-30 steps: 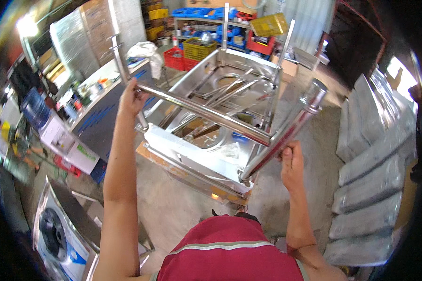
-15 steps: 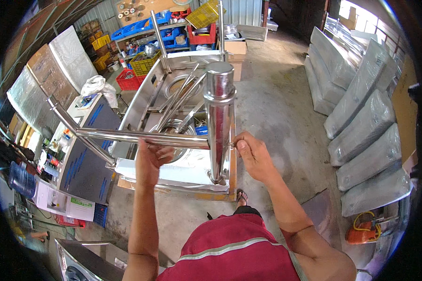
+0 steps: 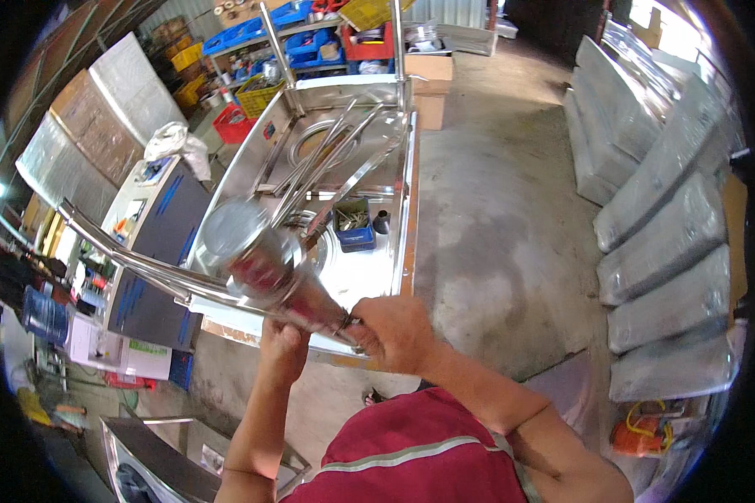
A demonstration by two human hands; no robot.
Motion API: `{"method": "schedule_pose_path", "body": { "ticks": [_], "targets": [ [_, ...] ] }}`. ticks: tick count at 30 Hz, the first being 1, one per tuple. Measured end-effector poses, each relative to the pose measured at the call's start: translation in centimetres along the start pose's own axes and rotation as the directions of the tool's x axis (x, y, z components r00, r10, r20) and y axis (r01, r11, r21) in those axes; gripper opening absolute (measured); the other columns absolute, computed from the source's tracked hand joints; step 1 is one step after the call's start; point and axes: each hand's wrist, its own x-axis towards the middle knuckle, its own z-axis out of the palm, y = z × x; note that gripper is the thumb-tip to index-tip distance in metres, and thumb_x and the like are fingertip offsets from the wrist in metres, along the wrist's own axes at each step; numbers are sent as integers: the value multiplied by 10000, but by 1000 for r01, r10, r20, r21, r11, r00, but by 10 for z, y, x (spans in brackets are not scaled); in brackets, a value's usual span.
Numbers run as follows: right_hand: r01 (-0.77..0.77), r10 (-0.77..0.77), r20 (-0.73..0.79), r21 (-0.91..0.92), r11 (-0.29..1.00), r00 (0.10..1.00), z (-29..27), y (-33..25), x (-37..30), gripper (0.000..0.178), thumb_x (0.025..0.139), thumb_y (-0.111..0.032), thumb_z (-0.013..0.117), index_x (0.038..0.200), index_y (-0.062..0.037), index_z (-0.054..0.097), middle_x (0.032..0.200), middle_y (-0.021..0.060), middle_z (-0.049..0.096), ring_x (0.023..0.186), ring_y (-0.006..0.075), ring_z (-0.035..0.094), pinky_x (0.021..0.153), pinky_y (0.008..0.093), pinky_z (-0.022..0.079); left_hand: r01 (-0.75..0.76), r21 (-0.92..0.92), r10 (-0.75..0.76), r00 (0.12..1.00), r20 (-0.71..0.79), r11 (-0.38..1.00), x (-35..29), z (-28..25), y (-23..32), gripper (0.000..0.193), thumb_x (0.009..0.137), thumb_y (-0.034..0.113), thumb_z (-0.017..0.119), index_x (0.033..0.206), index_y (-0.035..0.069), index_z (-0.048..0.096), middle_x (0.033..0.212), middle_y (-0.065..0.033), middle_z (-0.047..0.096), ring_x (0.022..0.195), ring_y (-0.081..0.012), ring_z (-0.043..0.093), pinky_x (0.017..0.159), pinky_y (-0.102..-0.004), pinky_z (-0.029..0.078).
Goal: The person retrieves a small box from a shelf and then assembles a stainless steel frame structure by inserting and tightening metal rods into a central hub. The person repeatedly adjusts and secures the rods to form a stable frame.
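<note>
A shiny metal leg [image 3: 315,306] with a wide collared top tilts up toward the left, held over the near end of a stainless steel basin unit [image 3: 408,168]. From it a round crossbar [image 3: 172,272] runs left to a second metal tube [image 3: 88,230]. My right hand [image 3: 394,334] is closed around the leg's lower end. Beneath the crossbar's joint with the leg, my left hand [image 3: 283,348] is closed on the metalwork, its fingers partly hidden. Inside the basin lie loose metal tubes [image 3: 315,172], a blue box [image 3: 354,235] of small metal pieces and a dark cup-like piece [image 3: 382,221].
Two upright posts [image 3: 277,46] rise from the basin's far end. Shelves with blue bins [image 3: 315,50] stand beyond. Wrapped panels [image 3: 663,293] lean along the right, near an orange tool [image 3: 637,434]. At left are a grey-fronted cabinet [image 3: 155,251] and a water jug [image 3: 44,314].
The leg, upright at the basin's near right corner before, has come away and tilted, moving left and toward me. My right hand has shifted left and down onto its lower end.
</note>
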Motion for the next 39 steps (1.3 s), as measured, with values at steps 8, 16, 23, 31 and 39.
{"method": "schedule_pose_path", "body": {
  "ticks": [8,16,23,31,39],
  "targets": [
    [224,-250,134,185,957,959,-5,31,11,231,892,-321,659,808,-138,544,657,30,556,593,213,601,538,374,468,-199,-479,39,945,-324,855,-4,57,-12,251,926,298,669,1038,118,535,928,-88,639,947,-307,637,1041,-546,459],
    [249,-310,107,382,890,945,-4,41,22,213,856,-292,648,799,-121,534,652,12,530,581,188,587,546,337,455,-347,-345,231,913,-335,872,3,69,-19,183,934,231,662,988,107,538,885,-71,634,901,-284,627,1071,-533,428],
    [344,-471,119,533,773,874,5,61,38,370,839,-458,696,775,-130,537,677,23,496,598,210,552,564,349,431,-308,-284,232,934,-271,908,8,71,-19,178,918,270,683,923,131,570,850,-43,637,888,-265,618,1050,-566,412],
    [91,-267,379,423,902,886,15,185,94,307,851,-407,722,898,-116,637,789,76,634,700,271,644,604,404,504,-416,-360,297,892,-341,835,-1,55,-51,120,926,149,668,846,82,609,875,-122,693,930,-314,658,1091,-580,385],
    [135,107,838,-210,968,535,105,415,233,156,836,-162,629,909,-76,737,910,153,726,874,354,700,760,470,547,-364,-78,-75,21,-997,928,-43,59,-113,449,1017,485,520,722,150,576,672,-28,613,645,-169,608,678,-360,532]
  ]
}}
